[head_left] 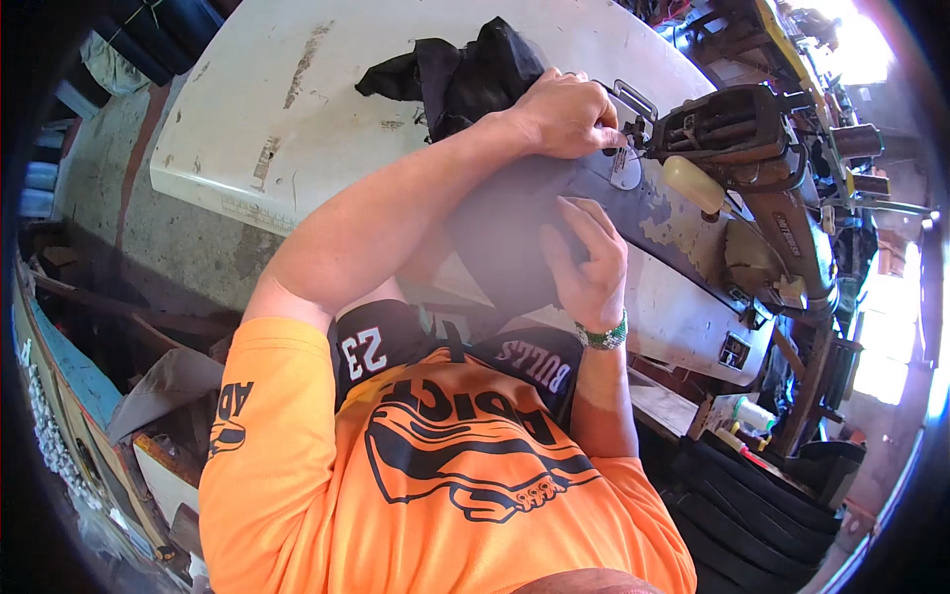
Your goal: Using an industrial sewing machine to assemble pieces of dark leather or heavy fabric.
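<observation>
An industrial sewing machine [717, 124] stands at the right of the white table [376, 59]. My left hand [569, 114] reaches across to its needle area, fingers curled and thumb pressed in; whatever they pinch is too small to make out. Under that arm, a dark cloth [510, 233] hangs toward my lap, partly blurred. My right hand [592, 262], with a green beaded bracelet [604, 334] at the wrist, is beside this cloth, thumb and fingers apart. A crumpled black cloth [475, 79] lies beyond my left forearm. A metal plate [625, 168] shows below the needle area.
A cream oval part [693, 185] juts from the machine's near side. Dark stacked pieces [732, 505] are at the lower right. A grey cloth [168, 391] drapes at the left, by a blue-topped surface [74, 346]. Shelving with clutter rises at the far right.
</observation>
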A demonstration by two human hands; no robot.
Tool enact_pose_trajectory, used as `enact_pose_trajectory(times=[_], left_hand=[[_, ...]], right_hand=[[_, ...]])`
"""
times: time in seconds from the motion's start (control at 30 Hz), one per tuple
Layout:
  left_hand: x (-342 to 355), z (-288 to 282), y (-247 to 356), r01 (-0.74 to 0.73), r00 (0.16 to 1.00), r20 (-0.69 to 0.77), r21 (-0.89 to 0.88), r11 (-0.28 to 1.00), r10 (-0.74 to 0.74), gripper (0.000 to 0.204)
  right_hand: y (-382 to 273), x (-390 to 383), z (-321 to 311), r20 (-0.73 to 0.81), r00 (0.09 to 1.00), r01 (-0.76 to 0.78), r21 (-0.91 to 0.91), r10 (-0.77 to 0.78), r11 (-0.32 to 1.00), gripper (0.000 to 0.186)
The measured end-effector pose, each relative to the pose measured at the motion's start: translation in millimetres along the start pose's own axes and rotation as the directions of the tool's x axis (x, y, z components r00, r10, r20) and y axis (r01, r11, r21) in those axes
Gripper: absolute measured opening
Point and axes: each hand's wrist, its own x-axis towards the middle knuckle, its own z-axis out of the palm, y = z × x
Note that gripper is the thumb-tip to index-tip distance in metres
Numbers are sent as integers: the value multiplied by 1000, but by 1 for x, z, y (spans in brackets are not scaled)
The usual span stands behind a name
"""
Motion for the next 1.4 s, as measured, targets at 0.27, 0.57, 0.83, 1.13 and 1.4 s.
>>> enact_pose_trajectory(times=[0.27, 0.57, 0.83, 1.13, 1.4], left_hand=[[0, 9, 5, -18, 999, -46, -23, 1000, 17, 24], [-1, 8, 9, 48, 999, -17, -104, 993, -50, 23], [-4, 10, 9, 51, 998, -14, -153, 987, -54, 22], [-4, 17, 11, 18, 997, -71, -70, 997, -23, 21], [-1, 16, 6, 17, 998, -53, -71, 997, -21, 20]], right_hand=[[0, 2, 0, -3, 1000, -24, 4, 24, 1000, 26], [2, 5, 0, 10, 1000, -6, 18, 6, 1000, 26], [-3, 3, 1, 29, 999, -41, 19, 41, 999, 25], [1, 2, 3, 3, 1000, -23, -39, 23, 999, 22], [3, -1, 9, -19, 989, -148, -5, 148, 989, 22]])
